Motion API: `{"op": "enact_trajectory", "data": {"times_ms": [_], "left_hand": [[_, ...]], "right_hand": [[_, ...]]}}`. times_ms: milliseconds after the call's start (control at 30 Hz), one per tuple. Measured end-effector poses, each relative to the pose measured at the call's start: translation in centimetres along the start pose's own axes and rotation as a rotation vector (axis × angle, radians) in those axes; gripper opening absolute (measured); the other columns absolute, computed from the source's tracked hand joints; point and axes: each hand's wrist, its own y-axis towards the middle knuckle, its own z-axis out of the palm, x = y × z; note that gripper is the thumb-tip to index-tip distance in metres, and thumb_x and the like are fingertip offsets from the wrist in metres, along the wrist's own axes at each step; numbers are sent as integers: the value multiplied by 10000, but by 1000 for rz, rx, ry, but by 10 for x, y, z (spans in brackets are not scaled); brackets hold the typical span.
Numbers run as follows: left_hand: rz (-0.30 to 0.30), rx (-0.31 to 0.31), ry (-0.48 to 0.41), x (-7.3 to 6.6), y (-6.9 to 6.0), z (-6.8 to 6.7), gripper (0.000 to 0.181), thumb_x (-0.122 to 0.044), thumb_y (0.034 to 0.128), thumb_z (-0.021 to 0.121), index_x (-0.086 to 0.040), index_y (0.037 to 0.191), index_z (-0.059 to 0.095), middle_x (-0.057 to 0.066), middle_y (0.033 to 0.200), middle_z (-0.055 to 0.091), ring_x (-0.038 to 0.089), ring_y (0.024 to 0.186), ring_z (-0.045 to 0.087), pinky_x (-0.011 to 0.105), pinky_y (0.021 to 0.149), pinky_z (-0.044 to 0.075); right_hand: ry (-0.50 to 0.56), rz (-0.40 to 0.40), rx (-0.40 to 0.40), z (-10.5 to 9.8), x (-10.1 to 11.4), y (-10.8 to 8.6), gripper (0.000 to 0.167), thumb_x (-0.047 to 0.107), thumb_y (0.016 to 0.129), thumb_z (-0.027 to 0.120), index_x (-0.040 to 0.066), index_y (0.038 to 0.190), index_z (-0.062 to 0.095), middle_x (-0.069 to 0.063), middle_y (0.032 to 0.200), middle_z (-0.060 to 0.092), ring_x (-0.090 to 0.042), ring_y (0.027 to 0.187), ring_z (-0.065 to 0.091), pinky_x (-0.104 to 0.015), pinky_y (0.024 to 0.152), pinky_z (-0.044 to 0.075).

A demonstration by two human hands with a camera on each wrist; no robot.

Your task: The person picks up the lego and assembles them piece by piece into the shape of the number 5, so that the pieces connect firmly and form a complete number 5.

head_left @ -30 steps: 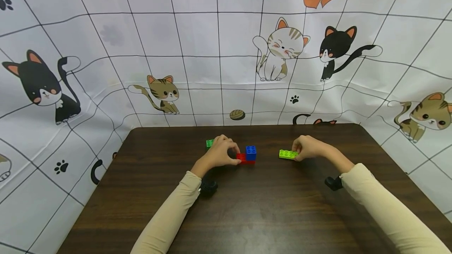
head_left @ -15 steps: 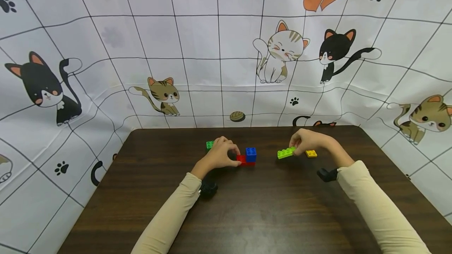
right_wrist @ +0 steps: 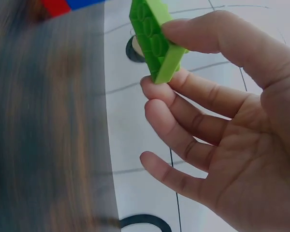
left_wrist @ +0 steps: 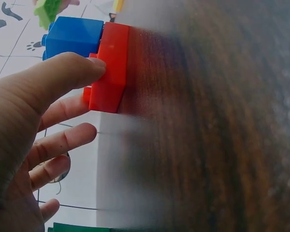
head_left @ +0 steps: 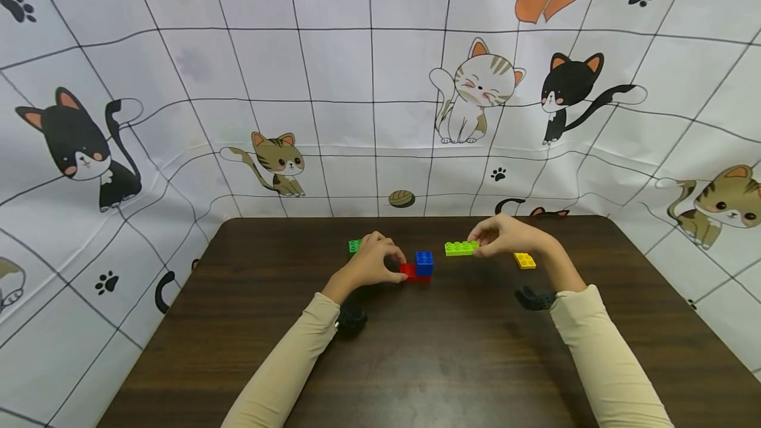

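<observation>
Head view: blue cube-like plastic brick (head_left: 424,263) atop the right end of a red oblong plastic brick (left_wrist: 114,79), on the brown wooden surface (head_left: 416,362)
Left hand (head_left: 371,261): thumb and forefinger pinch the red brick, other fingers loosely spread
Right hand (head_left: 508,235): pinches a lime-green oblong plastic brick (head_left: 460,248) above the surface

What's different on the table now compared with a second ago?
The right hand has lifted the lime-green brick and carried it left, nearer the blue brick. That uncovered the yellow brick, hidden at first. Nothing was let go. The left hand still pinches the red brick under the blue one, and the green brick stays put.
</observation>
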Motion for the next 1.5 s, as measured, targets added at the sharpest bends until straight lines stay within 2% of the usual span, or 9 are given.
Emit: {"op": "enact_trajectory", "data": {"times_ms": [133, 300, 467, 667, 1033, 1500], "left_hand": [[-3, 2, -8, -1, -1, -1, 250, -401, 836, 830, -214, 993, 776, -25, 1028, 676, 204, 1079, 441, 488, 1050, 330], [-7, 1, -9, -2, 0, -2, 260, -406, 835, 832, -210, 1000, 783, -20, 1039, 681, 209, 1083, 445, 483, 1043, 336], [-4, 7, -12, -3, -1, -4, 262, -398, 838, 832, -201, 1005, 785, -13, 1038, 682, 214, 1087, 450, 489, 1049, 337], [-6, 14, -3, -4, 0, -3, 271, -407, 839, 829, -203, 1013, 786, -16, 1036, 683, 209, 1075, 450, 483, 1041, 340], [-14, 18, -3, -2, 0, -2, 282, -413, 838, 827, -202, 1021, 784, -11, 1046, 685, 217, 1097, 452, 483, 1047, 341], [-15, 19, -11, -2, 0, -3, 280, -415, 842, 826, -193, 1008, 785, -11, 1040, 684, 205, 1068, 442, 462, 997, 350]], "right_hand": [[31, -39, -34, 9, 5, 4, 253, 127, 893, 767, -4, 1102, 715, -106, 943, 728, -176, 806, 653, -307, 735, 577], [87, -32, -81, 21, 11, 9, 283, 151, 898, 773, 28, 1145, 708, -111, 1005, 717, -205, 878, 664, -321, 778, 583], [127, -45, -120, 32, 12, 16, 290, 158, 908, 773, 46, 1169, 711, -129, 1071, 712, -209, 939, 668, -293, 808, 580], [171, -77, -145, 43, 12, 24, 281, 142, 913, 767, 42, 1170, 712, -148, 1083, 713, -226, 929, 658, -272, 797, 578], [179, -111, -189, 57, 14, 35, 271, 135, 909, 771, 56, 1164, 721, -147, 1095, 717, -257, 922, 651, -251, 802, 574], [148, -89, -202, 72, 9, 45, 307, 158, 920, 763, 46, 1201, 715, -156, 1098, 713, -271, 953, 658, -236, 851, 559]]}}
